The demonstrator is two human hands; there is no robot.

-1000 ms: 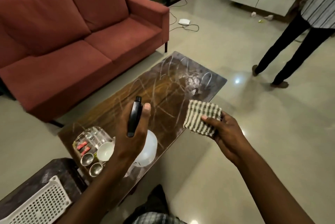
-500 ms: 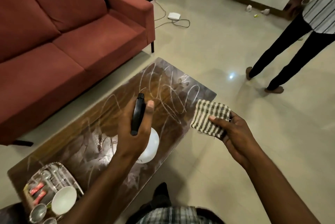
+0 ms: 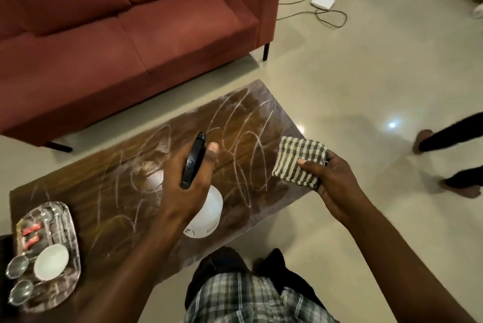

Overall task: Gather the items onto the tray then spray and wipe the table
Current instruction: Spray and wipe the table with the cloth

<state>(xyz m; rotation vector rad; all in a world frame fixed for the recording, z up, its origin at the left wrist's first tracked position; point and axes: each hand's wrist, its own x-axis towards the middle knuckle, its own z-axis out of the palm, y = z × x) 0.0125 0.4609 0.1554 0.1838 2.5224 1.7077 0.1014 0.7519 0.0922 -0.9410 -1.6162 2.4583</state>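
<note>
the left hand point(image 3: 188, 181) is wrapped around a spray bottle point(image 3: 202, 214), its white round body hanging below the palm and its black trigger head point(image 3: 193, 160) sticking up past the knuckles, with the forefinger raised beside the nozzle. the bottle hangs over the middle of the worktop point(image 3: 125, 192), a dark wooden coffee table whose surface is covered in pale looping scribble marks point(image 3: 243, 137). whether the bottle's base touches the wood cannot be told.

the right hand point(image 3: 332, 178) is closed on a folded striped cloth point(image 3: 300, 160), thumb on top and fingers underneath. the cloth is held just above the worktop's right-hand near corner, partly past the edge.

at the left end of the worktop sits a silvery metal tray point(image 3: 72, 228). on it lie a white bowl point(image 3: 51, 262), two small steel cups point(image 3: 17, 266) side by side at the near edge, two red sachets point(image 3: 32, 231), and some spoons point(image 3: 48, 214) toward the far end.

a red sofa point(image 3: 130, 35) stands beyond the worktop. on the pale tiled floor point(image 3: 352, 82) lie a white box point(image 3: 322, 1) with a trailing cable, and at the right edge another person's lower legs and feet point(image 3: 423, 139) show. the wearer's checked shorts point(image 3: 248, 299) fill the bottom of the view.
</note>
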